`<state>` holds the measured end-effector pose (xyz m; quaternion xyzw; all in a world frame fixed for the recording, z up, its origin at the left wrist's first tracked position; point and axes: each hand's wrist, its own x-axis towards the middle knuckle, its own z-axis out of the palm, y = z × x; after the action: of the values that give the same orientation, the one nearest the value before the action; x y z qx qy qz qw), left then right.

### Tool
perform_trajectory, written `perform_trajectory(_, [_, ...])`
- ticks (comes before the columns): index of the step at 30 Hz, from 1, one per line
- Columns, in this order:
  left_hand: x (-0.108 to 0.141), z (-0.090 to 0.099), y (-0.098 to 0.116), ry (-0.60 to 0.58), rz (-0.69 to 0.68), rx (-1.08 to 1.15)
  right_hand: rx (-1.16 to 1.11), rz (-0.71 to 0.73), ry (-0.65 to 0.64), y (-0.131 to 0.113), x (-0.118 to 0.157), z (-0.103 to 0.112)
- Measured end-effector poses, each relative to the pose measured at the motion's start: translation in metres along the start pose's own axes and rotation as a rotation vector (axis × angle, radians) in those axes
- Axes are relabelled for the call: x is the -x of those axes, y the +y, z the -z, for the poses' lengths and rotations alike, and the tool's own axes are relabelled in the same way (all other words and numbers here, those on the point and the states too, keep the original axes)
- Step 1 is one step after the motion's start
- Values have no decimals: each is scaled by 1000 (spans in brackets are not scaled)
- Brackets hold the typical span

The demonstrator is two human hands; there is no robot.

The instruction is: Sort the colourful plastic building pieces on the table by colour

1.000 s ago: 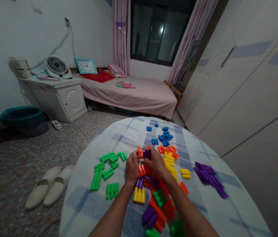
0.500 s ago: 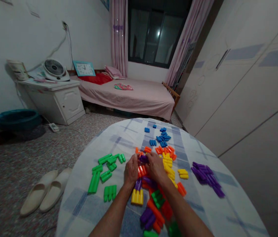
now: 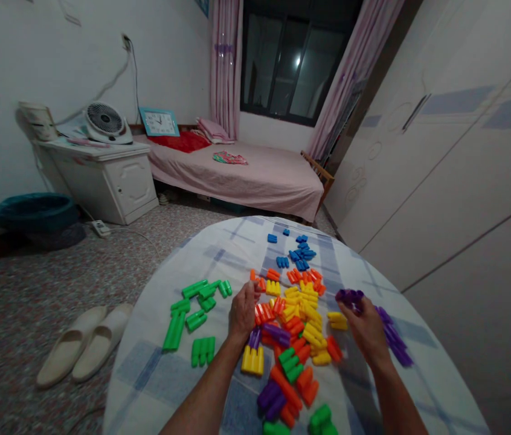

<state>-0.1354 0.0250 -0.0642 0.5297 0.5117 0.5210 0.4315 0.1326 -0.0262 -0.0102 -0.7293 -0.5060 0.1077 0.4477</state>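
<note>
Purple plastic building blocks (image 3: 350, 299) are in the fingers of my right hand (image 3: 366, 326), raised at the right of the table near a purple heap (image 3: 394, 341). My left hand (image 3: 241, 313) is at the left edge of the mixed pile, fingers curled together beside orange blocks (image 3: 263, 312); what they hold, if anything, is hidden. Yellow blocks (image 3: 312, 314) fill the pile's middle. Closer to me, a purple piece joins a yellow block (image 3: 252, 360), and green blocks (image 3: 290, 364) lie among orange and purple ones.
Green blocks (image 3: 174, 329) lie grouped on the left of the round table, over a checked cloth (image 3: 147, 368). Blue blocks (image 3: 302, 252) sit at the far side. Beyond are a bed (image 3: 255, 175), a white cabinet (image 3: 133, 187) with a fan (image 3: 105, 121), and a wardrobe (image 3: 455, 181).
My right hand has moved from the middle of the pile to the right, carrying purple blocks toward the purple heap. My left hand stays at about the same place.
</note>
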Motion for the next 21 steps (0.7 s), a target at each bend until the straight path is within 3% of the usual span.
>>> perform_trajectory(4, [0, 0, -4, 7, -14, -2, 399, 118, 190, 54, 14, 37])
perform_trajectory(7, [-1, 0, -4, 7, -2, 12, 507, 137, 219, 76, 37, 40])
perform_trajectory(12, [-5, 1, -10, 0, 10, 34, 584, 151, 247, 82, 70, 22])
perform_trajectory(17, [-2, 2, -9, -14, -39, -6, 654, 165, 238, 82, 71, 15])
perform_trajectory(21, [6, 4, 6, -25, -101, -66, 652, 181, 253, 84, 70, 14])
